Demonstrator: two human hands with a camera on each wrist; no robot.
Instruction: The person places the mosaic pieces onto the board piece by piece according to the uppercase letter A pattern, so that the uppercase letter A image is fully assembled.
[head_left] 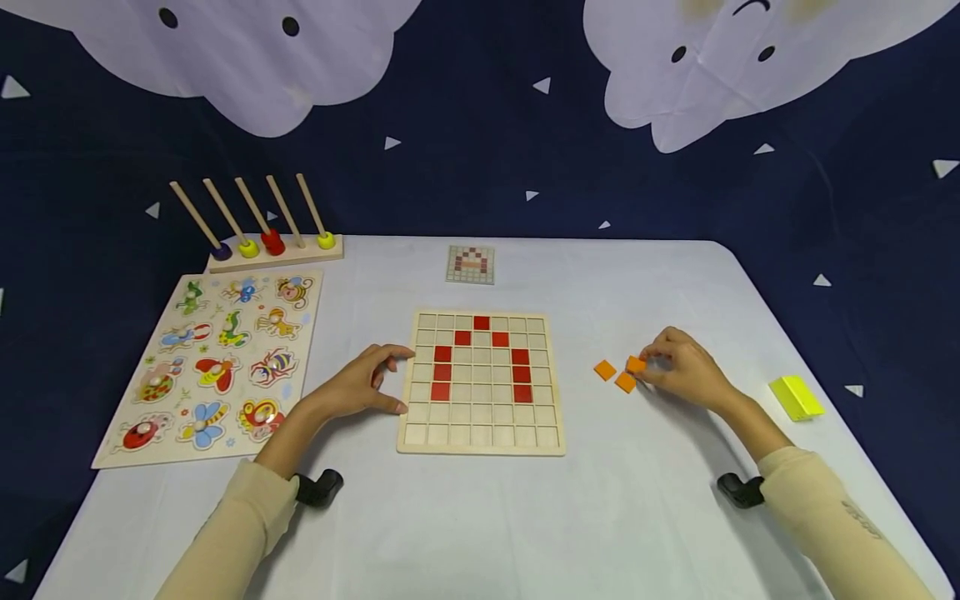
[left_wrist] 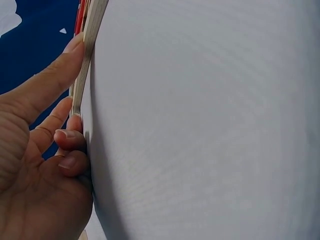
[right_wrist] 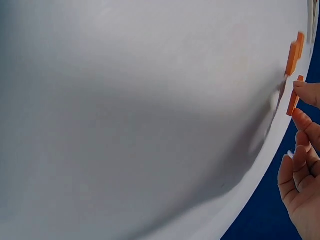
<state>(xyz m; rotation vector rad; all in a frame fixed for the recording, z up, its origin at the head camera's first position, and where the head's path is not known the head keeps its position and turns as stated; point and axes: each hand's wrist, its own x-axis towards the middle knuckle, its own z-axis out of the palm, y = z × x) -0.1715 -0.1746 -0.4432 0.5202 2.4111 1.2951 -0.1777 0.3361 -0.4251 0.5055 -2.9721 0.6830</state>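
Observation:
My left hand [head_left: 360,385] rests at the left edge of a wooden grid board [head_left: 481,435], with thumb and index finger spread along the rim. In the left wrist view the thumb [left_wrist: 60,70] lies against the board's side, and other fingers are bent below it. Red square tiles form an arch on the grid, with a single red tile [head_left: 482,322] at the top. To the right of the board, my right hand [head_left: 686,367] pinches an orange square tile [right_wrist: 295,97] between thumb and finger. Close by on the table lie two more orange tiles [head_left: 604,370].
Behind the board lies a small pattern card [head_left: 470,265]. An insect picture puzzle [head_left: 168,333] and a peg stand [head_left: 277,260] with colored beads occupy the left side. A yellow block [head_left: 797,398] sits near the table's right edge. Dark patterned cloth hangs behind the white table [head_left: 480,533].

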